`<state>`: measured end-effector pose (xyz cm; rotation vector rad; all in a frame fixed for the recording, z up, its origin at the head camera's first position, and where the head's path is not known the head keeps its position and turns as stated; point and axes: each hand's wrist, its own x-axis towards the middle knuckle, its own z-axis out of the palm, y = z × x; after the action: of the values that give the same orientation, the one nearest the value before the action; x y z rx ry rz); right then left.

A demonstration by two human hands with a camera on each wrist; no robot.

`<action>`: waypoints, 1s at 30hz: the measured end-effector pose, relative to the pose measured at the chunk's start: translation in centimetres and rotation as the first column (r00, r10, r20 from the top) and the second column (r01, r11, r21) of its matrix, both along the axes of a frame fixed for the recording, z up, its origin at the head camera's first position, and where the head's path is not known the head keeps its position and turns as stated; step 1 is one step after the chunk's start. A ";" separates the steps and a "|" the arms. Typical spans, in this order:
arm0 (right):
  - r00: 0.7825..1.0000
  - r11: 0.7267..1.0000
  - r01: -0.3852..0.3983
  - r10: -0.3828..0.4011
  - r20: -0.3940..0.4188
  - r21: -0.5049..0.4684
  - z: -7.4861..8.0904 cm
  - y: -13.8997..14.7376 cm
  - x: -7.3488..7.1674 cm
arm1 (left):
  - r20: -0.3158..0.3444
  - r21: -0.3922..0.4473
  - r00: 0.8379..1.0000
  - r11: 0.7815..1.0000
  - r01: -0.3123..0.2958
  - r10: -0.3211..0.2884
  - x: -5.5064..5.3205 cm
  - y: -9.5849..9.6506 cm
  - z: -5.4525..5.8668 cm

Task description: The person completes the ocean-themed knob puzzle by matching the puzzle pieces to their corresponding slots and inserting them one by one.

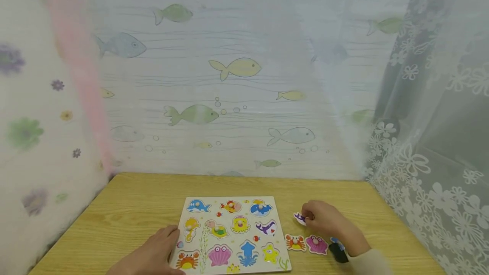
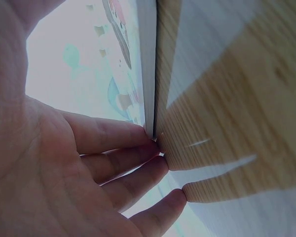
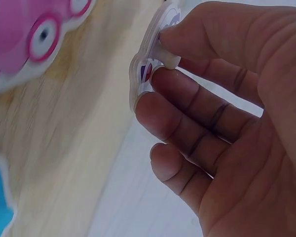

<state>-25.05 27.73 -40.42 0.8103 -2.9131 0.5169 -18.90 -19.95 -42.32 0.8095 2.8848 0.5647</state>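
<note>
Head: puzzle board [image 1: 234,251] on table [image 1: 114,207]; purple piece [image 1: 300,219] off its right side, toward table's right edge, in right hand [image 1: 328,222]. Left hand [image 1: 154,253] at board's left side, probably bracing it. Left wrist: fingers extended, touching board's edge. Right wrist: thumb and fingertips pinch piece's knob [image 3: 168,58], likely handiest grip; head view hides this.

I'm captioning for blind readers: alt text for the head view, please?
A person's right hand holds a purple-and-white puzzle piece right of a sea-animal puzzle board, while the left hand rests at the board's left edge. A crab piece and pink shell piece lie nearby on the wood-grain table.
</note>
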 end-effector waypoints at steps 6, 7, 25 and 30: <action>1.000 1.000 0.020 -0.019 -0.012 0.023 -0.1 -1.8 -0.2 | 0.018 -0.018 1.000 1.000 -0.010 0.011 0.1 -0.1 0.0; 1.000 0.999 0.023 -0.022 -0.014 0.029 -0.2 -2.1 -0.3 | 0.015 -0.019 1.000 1.000 -0.010 0.010 0.1 -0.1 0.0; 0.997 0.997 -0.067 0.066 0.042 0.030 -0.1 -6.7 -0.7 | 0.016 -0.032 1.000 0.999 -0.005 0.005 0.0 0.0 0.1; 0.992 0.994 -0.106 0.104 0.074 0.024 0.0 -7.9 -0.7 | 0.011 -0.037 1.000 0.999 -0.007 0.008 0.1 0.0 0.1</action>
<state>-25.73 19.88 -40.42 0.9729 -2.9623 0.5256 -18.82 -19.92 -42.18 0.7883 2.8803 0.5126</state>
